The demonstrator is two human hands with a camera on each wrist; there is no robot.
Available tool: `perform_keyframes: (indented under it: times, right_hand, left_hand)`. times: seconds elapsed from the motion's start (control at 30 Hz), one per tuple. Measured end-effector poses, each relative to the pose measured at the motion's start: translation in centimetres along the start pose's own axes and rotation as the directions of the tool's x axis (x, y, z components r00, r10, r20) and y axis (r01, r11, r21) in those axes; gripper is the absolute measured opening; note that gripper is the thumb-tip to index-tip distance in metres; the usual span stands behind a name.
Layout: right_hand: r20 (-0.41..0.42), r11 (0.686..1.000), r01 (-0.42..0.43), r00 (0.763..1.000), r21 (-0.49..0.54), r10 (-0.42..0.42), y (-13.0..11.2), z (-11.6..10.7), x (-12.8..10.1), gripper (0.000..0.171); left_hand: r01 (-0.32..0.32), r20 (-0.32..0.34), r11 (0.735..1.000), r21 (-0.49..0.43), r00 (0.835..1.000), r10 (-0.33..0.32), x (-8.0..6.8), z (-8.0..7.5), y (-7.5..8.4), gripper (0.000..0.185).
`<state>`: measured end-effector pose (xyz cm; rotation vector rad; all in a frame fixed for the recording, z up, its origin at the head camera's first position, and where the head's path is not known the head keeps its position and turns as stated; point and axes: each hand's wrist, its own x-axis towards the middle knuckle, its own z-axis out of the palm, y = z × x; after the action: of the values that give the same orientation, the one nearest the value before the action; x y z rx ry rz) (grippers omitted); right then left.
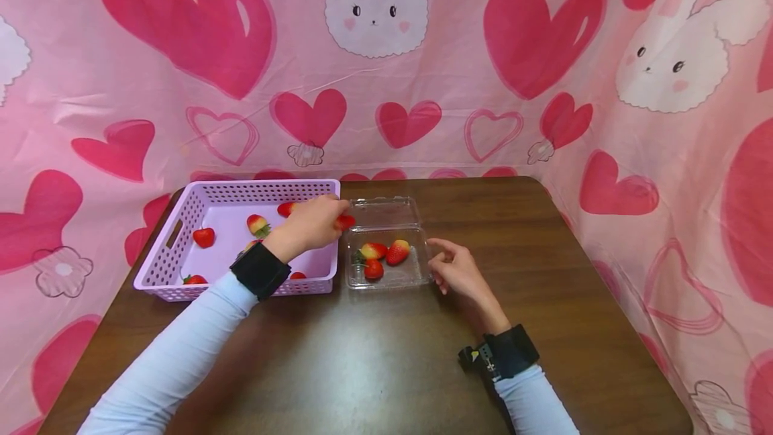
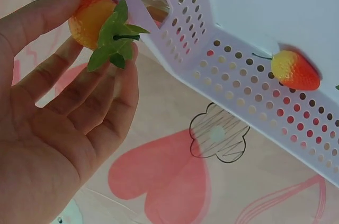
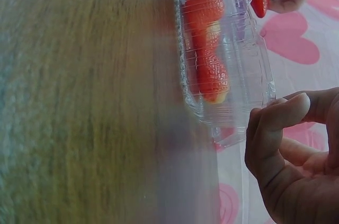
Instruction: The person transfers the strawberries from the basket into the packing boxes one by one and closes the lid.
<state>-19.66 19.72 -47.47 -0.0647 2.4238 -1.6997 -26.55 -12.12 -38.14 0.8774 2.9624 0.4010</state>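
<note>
My left hand (image 1: 313,221) pinches a strawberry (image 2: 92,23) between thumb and fingers, its green leaves facing the left wrist camera. It hovers over the right rim of the lilac basket (image 1: 333,267), beside a clear plastic box (image 1: 386,280). That box lies with its lid (image 1: 383,212) folded back, away from me. Inside it are three strawberries, one of them a red and yellow strawberry (image 1: 398,252). At the box's right wall, the right hand (image 1: 461,277) holds the edge with bent fingers.
More strawberries lie in the basket, including a red strawberry (image 1: 204,237) near its left side and a yellow-tipped strawberry (image 1: 256,223). Basket and box stand side by side on a brown wooden table (image 1: 374,354). A pink heart-patterned cloth (image 1: 356,79) hangs behind and around the table.
</note>
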Motion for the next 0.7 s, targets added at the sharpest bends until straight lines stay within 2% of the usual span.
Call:
perform_keyframes:
  times: [0.27,0.47,0.7]
  right_hand:
    - [-0.014,1.0,-0.009,1.0,-0.012,0.008,0.1,0.1,0.0,0.046]
    - [-0.014,1.0,-0.019,1.0,-0.017,0.019,0.1,0.2,-0.2,0.046]
    - [-0.015,1.0,-0.013,1.0,-0.009,0.012,0.1,0.1,-0.1,0.046]
  left_hand:
    - [-0.05,-0.02,0.998,-0.023,0.999,0.049,0.1,0.8,0.3,0.031]
    - [-0.095,-0.039,0.995,-0.005,0.995,0.095,0.2,1.2,0.7,0.03]
    - [-0.102,-0.028,0.995,0.001,0.994,0.102,0.4,1.3,1.3,0.031]
